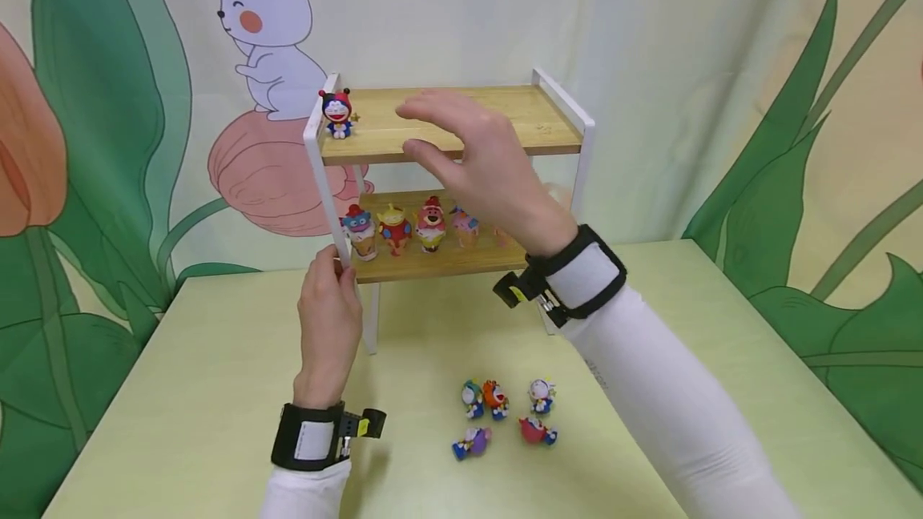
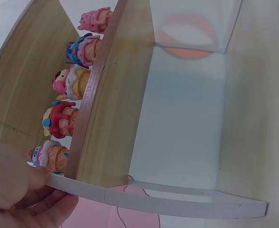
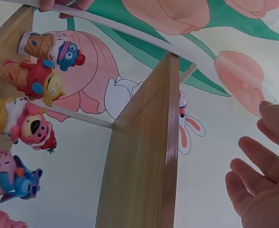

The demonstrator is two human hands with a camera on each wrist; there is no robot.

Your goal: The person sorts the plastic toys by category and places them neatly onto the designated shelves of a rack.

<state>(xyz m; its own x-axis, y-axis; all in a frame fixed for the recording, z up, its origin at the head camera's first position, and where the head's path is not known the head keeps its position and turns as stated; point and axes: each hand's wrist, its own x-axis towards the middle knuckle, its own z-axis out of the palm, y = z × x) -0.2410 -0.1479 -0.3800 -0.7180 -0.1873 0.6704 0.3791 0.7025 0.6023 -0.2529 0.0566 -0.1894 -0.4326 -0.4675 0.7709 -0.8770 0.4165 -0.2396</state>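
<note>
My left hand (image 1: 329, 319) grips the left front post of a small two-tier shelf (image 1: 461, 263) with wooden boards and a white frame. In the left wrist view, the thumb and fingers (image 2: 59, 209) curl about that white post. My right hand (image 1: 490, 162) hovers before the upper board, fingers apart and relaxed, holding nothing. On that board's left end stands a figurine (image 1: 337, 114) with a red-and-black hood and blue body. Several ice-cream-cone character figurines (image 1: 431, 224) line the lower board; the right hand and wrist partly hide the rightmost ones in the head view.
On the tabletop (image 1: 231, 391) before the shelf lie several small figurines, among them an orange one (image 1: 496, 399), a white one (image 1: 541, 396), a purple one (image 1: 473, 443) and a red one (image 1: 537, 431). A printed cloth (image 1: 649, 38) with a rabbit and plants hangs behind.
</note>
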